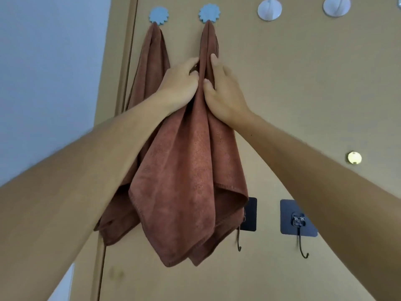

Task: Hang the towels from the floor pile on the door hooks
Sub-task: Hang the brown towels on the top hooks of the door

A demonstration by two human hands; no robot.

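Door (303, 94): tan, carries all hooks.
Blue hooks (209, 13): top, each holding a brown towel (191, 170).
White hooks (269, 10): right of blue.
Black hooks (298, 220): below the towels.

Bare forearms, no sleeves; hands (204, 83) ringless, nails short.

Your left hand (181, 83) and left arm cover part of the first brown towel (149, 61), so you cannot see all of it. The second brown towel (191, 170) hides most of one dark hook pad (250, 213), and your right arm covers a corner of the other dark hook pad (290, 218). The two white hooks (269, 9) at the top are cut off by the picture's edge, and the fingertips of your left hand are tucked behind the towel folds.
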